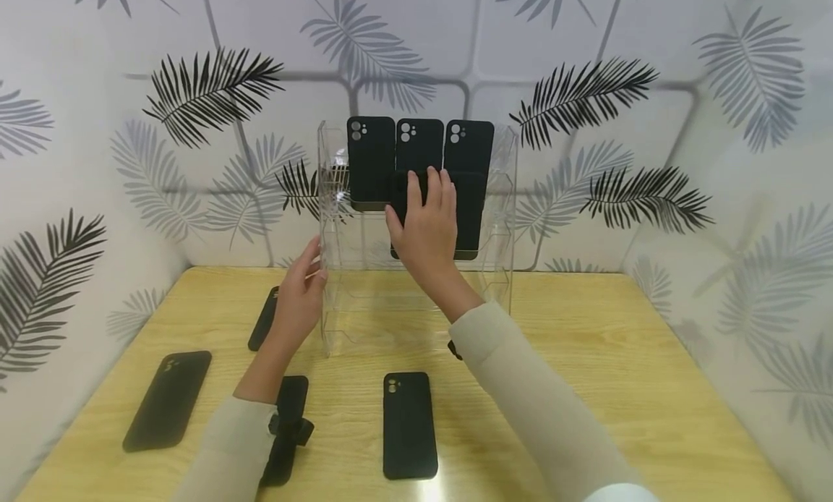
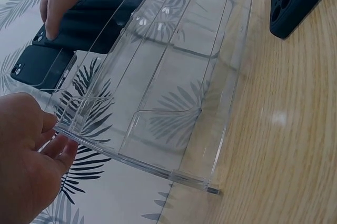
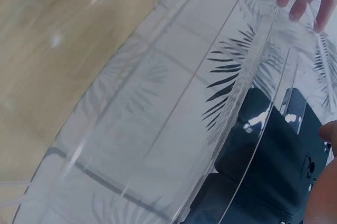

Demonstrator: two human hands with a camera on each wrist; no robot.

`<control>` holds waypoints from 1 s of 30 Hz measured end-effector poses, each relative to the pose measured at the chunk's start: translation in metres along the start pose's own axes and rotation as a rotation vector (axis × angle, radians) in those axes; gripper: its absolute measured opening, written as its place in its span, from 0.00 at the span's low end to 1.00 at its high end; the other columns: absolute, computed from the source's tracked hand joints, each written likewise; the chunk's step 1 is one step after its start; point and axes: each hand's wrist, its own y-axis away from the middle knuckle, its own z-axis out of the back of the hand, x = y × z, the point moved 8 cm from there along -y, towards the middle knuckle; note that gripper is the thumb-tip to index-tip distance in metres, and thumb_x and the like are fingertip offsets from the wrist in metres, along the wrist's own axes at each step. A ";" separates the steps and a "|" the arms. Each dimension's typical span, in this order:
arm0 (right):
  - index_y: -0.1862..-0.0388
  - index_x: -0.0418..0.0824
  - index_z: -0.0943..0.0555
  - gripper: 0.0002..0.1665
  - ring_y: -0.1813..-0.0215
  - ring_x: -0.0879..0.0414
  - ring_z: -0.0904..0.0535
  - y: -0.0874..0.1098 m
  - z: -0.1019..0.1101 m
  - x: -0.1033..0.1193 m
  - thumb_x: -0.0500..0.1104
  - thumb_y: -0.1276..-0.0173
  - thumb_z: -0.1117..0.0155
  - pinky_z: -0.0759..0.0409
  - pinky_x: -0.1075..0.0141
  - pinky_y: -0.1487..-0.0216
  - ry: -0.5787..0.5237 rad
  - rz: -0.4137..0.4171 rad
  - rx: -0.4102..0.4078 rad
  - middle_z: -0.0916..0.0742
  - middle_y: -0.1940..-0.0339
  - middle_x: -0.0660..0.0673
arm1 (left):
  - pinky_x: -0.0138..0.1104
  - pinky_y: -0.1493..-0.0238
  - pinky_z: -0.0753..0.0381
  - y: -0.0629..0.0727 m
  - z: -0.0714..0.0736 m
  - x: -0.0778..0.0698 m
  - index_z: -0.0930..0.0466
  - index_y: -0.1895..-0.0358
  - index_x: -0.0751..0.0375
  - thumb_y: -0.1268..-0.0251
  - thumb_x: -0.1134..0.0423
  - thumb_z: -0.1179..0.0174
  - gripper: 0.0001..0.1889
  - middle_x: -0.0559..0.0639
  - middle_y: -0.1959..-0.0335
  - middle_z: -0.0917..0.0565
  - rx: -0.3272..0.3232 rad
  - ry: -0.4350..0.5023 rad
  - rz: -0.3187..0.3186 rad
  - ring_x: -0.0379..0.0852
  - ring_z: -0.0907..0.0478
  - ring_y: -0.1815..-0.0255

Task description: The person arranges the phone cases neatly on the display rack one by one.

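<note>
A clear acrylic display rack (image 1: 403,292) stands on the table, with three black phone cases upright along its top tier, such as the top-left case (image 1: 371,166). One tier lower, my right hand (image 1: 426,234) lies over a black phone case (image 1: 399,192), its fingers fairly straight and reaching the top edge, its thumb at the left side. Much of that case is hidden beneath the hand. Beside it in the same tier is another black case (image 1: 468,216). My left hand (image 2: 26,155) grips the rack's left side panel between thumb and fingers.
Black cases lie on the wooden table: one in front of the rack (image 1: 410,426), one at far left (image 1: 168,401), one partly behind the left wrist (image 1: 263,320), another under the left forearm (image 1: 293,401). A leaf-patterned wall (image 1: 573,39) stands behind.
</note>
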 end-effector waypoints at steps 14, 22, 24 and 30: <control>0.27 0.38 0.30 0.36 0.22 0.38 0.40 0.068 0.027 -0.005 0.57 0.26 0.40 0.34 0.46 0.24 -0.237 -0.081 0.194 0.29 0.27 0.34 | 0.50 0.26 0.31 -0.001 -0.001 0.000 0.47 0.19 0.41 0.19 0.66 0.54 0.31 0.57 0.23 0.36 -0.002 -0.005 0.010 0.58 0.34 0.25; 0.25 0.41 0.32 0.40 0.20 0.41 0.45 0.125 0.027 0.001 0.62 0.27 0.41 0.20 0.46 0.37 -0.306 -0.124 0.438 0.33 0.24 0.38 | 0.50 0.26 0.31 0.000 -0.003 0.000 0.48 0.19 0.42 0.19 0.66 0.54 0.31 0.57 0.23 0.37 0.003 0.002 0.007 0.58 0.34 0.25; 0.25 0.40 0.32 0.41 0.20 0.41 0.44 0.139 0.027 0.003 0.62 0.27 0.40 0.18 0.47 0.39 -0.315 -0.119 0.488 0.33 0.24 0.38 | 0.50 0.26 0.31 0.000 -0.003 -0.001 0.48 0.18 0.43 0.19 0.67 0.54 0.31 0.57 0.23 0.36 0.002 -0.001 0.007 0.59 0.34 0.25; 0.25 0.38 0.32 0.43 0.21 0.39 0.43 0.175 0.024 0.013 0.63 0.28 0.40 0.24 0.44 0.33 -0.334 -0.072 0.646 0.33 0.24 0.36 | 0.50 0.26 0.30 0.000 -0.001 0.000 0.47 0.19 0.42 0.19 0.67 0.54 0.31 0.56 0.23 0.36 -0.007 -0.008 0.010 0.58 0.34 0.25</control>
